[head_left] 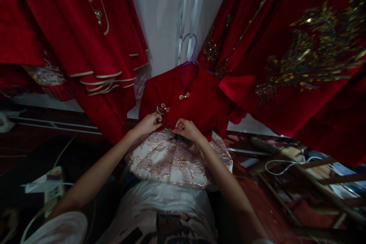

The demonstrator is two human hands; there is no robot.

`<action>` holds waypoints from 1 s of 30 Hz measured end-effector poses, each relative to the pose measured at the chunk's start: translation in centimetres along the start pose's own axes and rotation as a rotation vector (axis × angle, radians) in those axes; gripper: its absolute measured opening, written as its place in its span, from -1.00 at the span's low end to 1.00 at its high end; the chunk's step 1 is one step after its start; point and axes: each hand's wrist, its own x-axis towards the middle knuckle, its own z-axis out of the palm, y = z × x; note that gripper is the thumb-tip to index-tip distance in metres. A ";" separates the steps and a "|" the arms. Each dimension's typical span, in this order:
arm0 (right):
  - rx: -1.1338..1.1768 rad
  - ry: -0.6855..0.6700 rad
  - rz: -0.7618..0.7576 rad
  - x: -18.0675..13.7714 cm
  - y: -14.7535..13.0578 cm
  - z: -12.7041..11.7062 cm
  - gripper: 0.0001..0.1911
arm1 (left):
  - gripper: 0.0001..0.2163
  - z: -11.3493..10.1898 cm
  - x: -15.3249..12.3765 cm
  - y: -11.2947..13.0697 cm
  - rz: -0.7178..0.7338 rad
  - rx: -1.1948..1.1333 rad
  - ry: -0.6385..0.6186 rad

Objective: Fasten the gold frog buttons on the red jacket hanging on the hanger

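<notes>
Jacket (200, 110) of deep red, soft-looking cloth hangs at centre, on a thin violet-blue hanger (195, 47) in front of pale upright metal bars (196, 7). Below its hem spreads a full skirt part (171, 160) of pink-and-white brocade with glinting metallic thread; cannot tell whether the two are joined.

Person's bare left hand (151, 122) is at the jacket's lower front, just below a gold-and-white beaded, flower-shaped clasp (162, 108); fingers curled, thumb close to forefinger. Bare right hand (187, 129) is at the hem, fingers bent, tips drawn in near the top of the brocade. Light is dim: cannot tell whether either hand pinches cloth or only rests against it. A second beaded clasp (184, 96) sits below the neckline, apart from both hands.

Handling, as judged: jacket light and limp, likely to swing from the hook and give under a pull. Brocade looks stiffer, holding its folds; its metallic thread may snag. Clasps seem the fragile part, so best hold is the cloth edge beside them, between thumb and forefinger.

Alongside: cream-edged red garments (108, 53) at picture left; a red garment (286, 114) with gold sequin embroidery at picture right.
</notes>
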 end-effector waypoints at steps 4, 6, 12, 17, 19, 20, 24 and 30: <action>0.112 0.043 -0.009 0.1 -0.7 0.0 -0.77 | -0.92 -1.3 0.0 0.9 -0.068 -0.069 0.098; 0.182 0.110 -0.009 0.2 -1.6 0.1 -0.76 | -0.92 -1.5 0.0 1.3 -0.092 -0.087 0.134; 0.305 0.235 0.006 0.4 -3.5 1.3 -0.74 | -0.92 -0.5 -0.1 2.0 -0.054 -0.245 0.009; 0.303 0.255 0.038 0.5 -3.0 2.6 -0.78 | -0.93 -0.1 0.0 2.5 -0.122 -0.294 0.022; 0.294 0.260 0.022 0.5 -2.7 2.8 -0.79 | -0.89 -0.5 -0.1 2.7 -0.116 -0.219 0.116; 0.291 0.263 0.012 0.5 -2.6 2.8 -0.79 | -0.84 -0.7 -0.2 2.7 -0.106 -0.179 0.158; 0.291 0.264 -0.005 0.5 -2.6 2.9 -0.80 | -0.81 -0.7 -0.3 2.6 -0.093 -0.179 0.069; 0.300 0.230 0.002 0.4 -2.8 2.9 -0.83 | -0.87 0.8 -0.1 1.5 -0.115 -0.120 0.063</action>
